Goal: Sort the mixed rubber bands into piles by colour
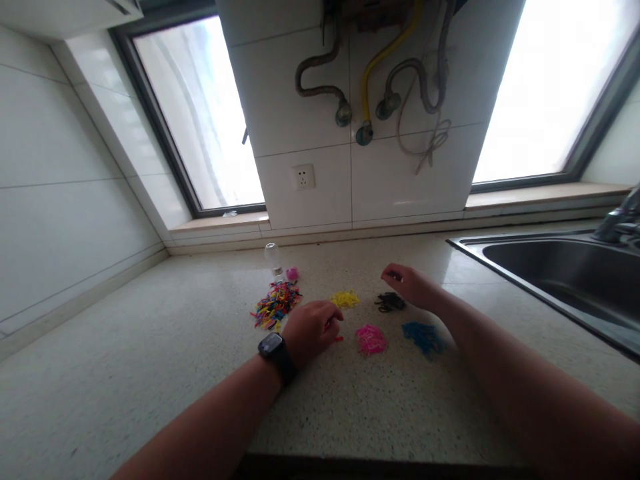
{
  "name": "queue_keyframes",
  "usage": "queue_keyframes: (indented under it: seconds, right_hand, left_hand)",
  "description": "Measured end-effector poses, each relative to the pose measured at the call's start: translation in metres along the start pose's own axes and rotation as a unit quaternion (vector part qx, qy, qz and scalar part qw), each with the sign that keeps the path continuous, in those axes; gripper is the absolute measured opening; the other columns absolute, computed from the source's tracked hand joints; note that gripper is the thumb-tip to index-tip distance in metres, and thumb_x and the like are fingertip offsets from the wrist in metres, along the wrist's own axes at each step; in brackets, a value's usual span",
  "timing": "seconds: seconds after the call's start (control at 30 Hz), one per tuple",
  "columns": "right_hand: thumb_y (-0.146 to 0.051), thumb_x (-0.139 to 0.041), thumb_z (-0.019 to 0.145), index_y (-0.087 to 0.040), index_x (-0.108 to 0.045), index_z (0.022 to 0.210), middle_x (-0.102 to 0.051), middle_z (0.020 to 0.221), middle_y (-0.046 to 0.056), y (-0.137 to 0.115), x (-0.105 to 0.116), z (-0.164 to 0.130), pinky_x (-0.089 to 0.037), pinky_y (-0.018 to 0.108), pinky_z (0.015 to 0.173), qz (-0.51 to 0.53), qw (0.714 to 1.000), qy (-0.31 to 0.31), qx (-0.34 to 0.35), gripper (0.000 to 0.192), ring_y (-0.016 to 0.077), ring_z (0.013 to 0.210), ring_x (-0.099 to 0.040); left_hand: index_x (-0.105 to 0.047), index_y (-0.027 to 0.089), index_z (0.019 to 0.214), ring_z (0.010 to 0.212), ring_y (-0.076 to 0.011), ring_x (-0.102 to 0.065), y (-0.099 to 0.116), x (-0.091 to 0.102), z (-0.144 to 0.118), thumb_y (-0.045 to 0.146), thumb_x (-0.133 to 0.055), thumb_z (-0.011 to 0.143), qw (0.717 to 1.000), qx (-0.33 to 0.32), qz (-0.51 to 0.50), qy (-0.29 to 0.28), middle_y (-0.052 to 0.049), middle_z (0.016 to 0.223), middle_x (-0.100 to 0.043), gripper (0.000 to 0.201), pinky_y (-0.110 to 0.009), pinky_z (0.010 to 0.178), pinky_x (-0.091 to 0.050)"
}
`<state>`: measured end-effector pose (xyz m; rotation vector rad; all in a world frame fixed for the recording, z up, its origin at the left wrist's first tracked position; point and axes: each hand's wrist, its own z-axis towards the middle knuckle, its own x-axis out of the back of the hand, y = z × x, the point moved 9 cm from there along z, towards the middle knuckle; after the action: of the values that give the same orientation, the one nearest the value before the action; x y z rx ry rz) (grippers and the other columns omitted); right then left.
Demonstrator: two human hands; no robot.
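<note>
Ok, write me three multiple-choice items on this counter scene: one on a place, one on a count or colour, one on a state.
1. Where does the black pile lie?
A. In the sink
B. Just by the right hand
C. On the windowsill

2. How many single-colour piles lie apart from the mixed pile?
A. Two
B. Four
C. Seven

3. How does the left hand stand?
A. Knuckles up, fingers curled down by something red
B. Palm up and flat
C. Resting in the sink

Answers:
1 B: the black pile sits on the counter right under the hand's edge.
2 B: the yellow pile, the pink pile, the blue pile and the black one.
3 A: the knuckles face up, with a red bit at the fingertips.
</note>
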<state>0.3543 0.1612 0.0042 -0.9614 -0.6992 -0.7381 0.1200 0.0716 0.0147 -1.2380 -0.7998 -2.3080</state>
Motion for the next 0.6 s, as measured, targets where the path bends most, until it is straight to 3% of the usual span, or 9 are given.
queue_keyframes:
  seconds: [0.17, 0.3, 0.43, 0.6]
  right_hand:
    - [-0.028, -0.047, 0.09, -0.019, -0.067, 0.103, -0.068, 0.104, 0.008, -0.057, -0.003, 0.001, -0.045, 0.031, 0.08, 0.063, 0.995, 0.014, 0.076, 0.026, 0.0197, 0.089, -0.06]
    - [-0.017, -0.049, 0.084, -0.02, -0.066, 0.113, -0.066, 0.115, 0.009, -0.111, -0.017, 0.002, -0.044, 0.036, 0.091, 0.066, 0.988, -0.027, 0.134, 0.034, 0.0213, 0.101, -0.058]
    - [-0.016, -0.053, 0.084, -0.021, -0.066, 0.12, -0.067, 0.117, 0.01, -0.158, -0.04, 0.01, -0.039, 0.042, 0.101, 0.04, 0.971, -0.104, 0.21, 0.038, 0.0245, 0.112, -0.056]
    - [-0.017, -0.054, 0.085, -0.017, -0.067, 0.123, -0.068, 0.122, 0.012, -0.184, -0.08, 0.039, -0.039, 0.041, 0.103, -0.004, 0.957, -0.165, 0.237, 0.04, 0.0268, 0.115, -0.057]
  left_hand:
    - [-0.068, 0.02, 0.095, 0.081, -0.0175, -0.064, 0.015, -0.005, -0.003, 0.015, -0.053, 0.085, 0.996, -0.084, 0.001, -0.035, -0.005, 0.089, -0.07, 0.019, -0.028, 0.075, -0.047]
    - [-0.068, 0.019, 0.095, 0.079, -0.018, -0.066, 0.021, -0.006, -0.004, 0.016, -0.053, 0.086, 0.993, -0.114, 0.011, -0.035, -0.005, 0.088, -0.071, 0.018, -0.028, 0.074, -0.048]
    - [-0.068, 0.019, 0.096, 0.078, -0.0192, -0.068, 0.026, -0.007, -0.005, 0.018, -0.053, 0.085, 0.99, -0.135, 0.018, -0.028, -0.005, 0.086, -0.073, 0.018, -0.028, 0.072, -0.049]
    - [-0.068, 0.019, 0.093, 0.073, -0.0181, -0.067, 0.033, -0.008, -0.007, 0.018, -0.053, 0.083, 0.987, -0.157, 0.035, -0.011, -0.005, 0.08, -0.072, 0.018, -0.027, 0.066, -0.047]
